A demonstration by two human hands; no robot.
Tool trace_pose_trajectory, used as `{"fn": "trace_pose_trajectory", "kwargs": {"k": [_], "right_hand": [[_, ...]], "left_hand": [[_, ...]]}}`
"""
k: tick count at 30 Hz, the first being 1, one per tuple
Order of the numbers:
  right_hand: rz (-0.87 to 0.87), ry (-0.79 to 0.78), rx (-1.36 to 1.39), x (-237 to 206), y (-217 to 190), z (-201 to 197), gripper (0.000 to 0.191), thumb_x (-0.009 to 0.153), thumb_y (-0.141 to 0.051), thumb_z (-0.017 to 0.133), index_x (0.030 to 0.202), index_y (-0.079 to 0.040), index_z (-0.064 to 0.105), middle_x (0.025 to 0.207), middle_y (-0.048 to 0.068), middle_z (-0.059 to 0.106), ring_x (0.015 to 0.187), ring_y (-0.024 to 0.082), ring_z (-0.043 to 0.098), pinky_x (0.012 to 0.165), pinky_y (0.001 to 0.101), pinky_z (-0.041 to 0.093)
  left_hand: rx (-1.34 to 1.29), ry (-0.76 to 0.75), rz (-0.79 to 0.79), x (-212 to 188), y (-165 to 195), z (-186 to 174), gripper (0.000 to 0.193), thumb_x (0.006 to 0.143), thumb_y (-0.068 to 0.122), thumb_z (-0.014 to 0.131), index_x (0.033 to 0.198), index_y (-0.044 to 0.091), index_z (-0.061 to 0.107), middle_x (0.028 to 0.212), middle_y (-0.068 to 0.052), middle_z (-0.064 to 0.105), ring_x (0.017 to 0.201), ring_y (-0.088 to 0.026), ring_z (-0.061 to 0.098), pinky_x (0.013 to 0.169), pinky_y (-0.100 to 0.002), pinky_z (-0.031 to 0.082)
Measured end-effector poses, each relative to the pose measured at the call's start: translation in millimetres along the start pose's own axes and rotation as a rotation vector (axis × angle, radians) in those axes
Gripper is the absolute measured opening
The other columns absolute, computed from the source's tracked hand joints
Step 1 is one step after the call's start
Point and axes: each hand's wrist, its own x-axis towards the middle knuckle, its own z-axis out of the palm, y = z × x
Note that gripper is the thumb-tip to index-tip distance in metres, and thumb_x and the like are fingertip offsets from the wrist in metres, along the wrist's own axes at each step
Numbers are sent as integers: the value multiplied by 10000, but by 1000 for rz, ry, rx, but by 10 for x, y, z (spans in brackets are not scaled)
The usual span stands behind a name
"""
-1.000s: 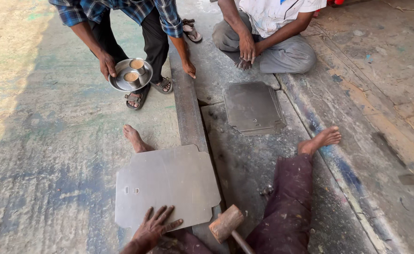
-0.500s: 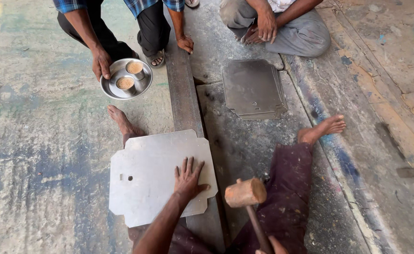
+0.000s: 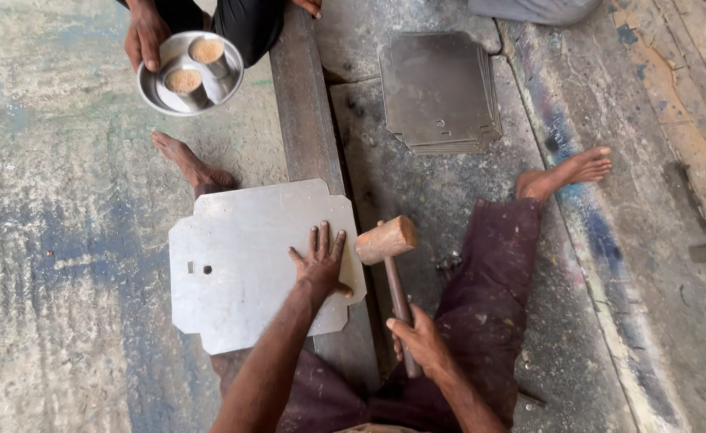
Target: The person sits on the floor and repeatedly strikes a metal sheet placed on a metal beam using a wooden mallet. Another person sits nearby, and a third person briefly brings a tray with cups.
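My left hand point(image 3: 319, 261) lies flat, fingers spread, on the right part of a cut metal sheet point(image 3: 241, 265) that rests over my left leg and a long steel beam point(image 3: 305, 136). My right hand point(image 3: 419, 341) grips the handle of a wooden mallet point(image 3: 386, 240). The mallet head hovers just right of the sheet's edge, above the beam.
A stack of similar metal sheets point(image 3: 441, 88) lies on the floor ahead. Another person's hand point(image 3: 144, 36) holds a steel plate point(image 3: 154, 90) with two filled cups at the upper left. My bare feet point(image 3: 566, 172) rest on the concrete either side of the beam.
The view has dipped and closed in on the sheet. My left hand slid further onto the sheet. The mallet came up beside the sheet's right edge.
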Motion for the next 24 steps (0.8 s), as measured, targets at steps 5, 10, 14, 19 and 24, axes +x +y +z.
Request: {"fn": "trace_pose_trajectory", "kwargs": {"k": [5,10,14,19,24], "right_hand": [[-19,-16,4,0,-78,25,331,917,-185,696,1148,5,554,718,46,605,540,138,611,444,316,537],[-74,37,-105,-68,-129,-49,305,909,-180,696,1134,-20,568,730,50,618,551,127,625,449,299,557],[-380,53,-128,-150,-133,-151,277,935,-175,684,1122,-5,571,785,51,655,630,119,660,530,276,593],[-393,257,-285,-252,-158,-337,213,944,-189,660,1035,-7,599,688,92,635,549,170,615,465,316,537],[-875,286,-29,-440,-141,-420,203,1050,-203,572,1127,-25,515,830,41,638,731,125,655,653,279,610]], "left_hand": [[-22,-35,-12,45,17,16,1518,551,554,978,1655,252,-19,1721,-119,-174,1589,-352,-116,1137,-828,141],[-38,-23,-18,44,31,40,1526,543,563,977,1657,248,-17,1721,-128,-172,1583,-364,-116,1124,-846,126],[-30,-16,-11,48,27,49,1517,542,574,970,1658,249,-4,1725,-131,-155,1585,-369,-100,1122,-848,137],[-13,-50,-22,83,35,38,1516,563,595,965,1656,254,-28,1716,-143,-174,1578,-378,-126,1125,-842,118],[-8,-60,-31,72,58,53,1509,566,590,959,1654,266,-34,1719,-128,-181,1581,-364,-125,1129,-835,127]]}}
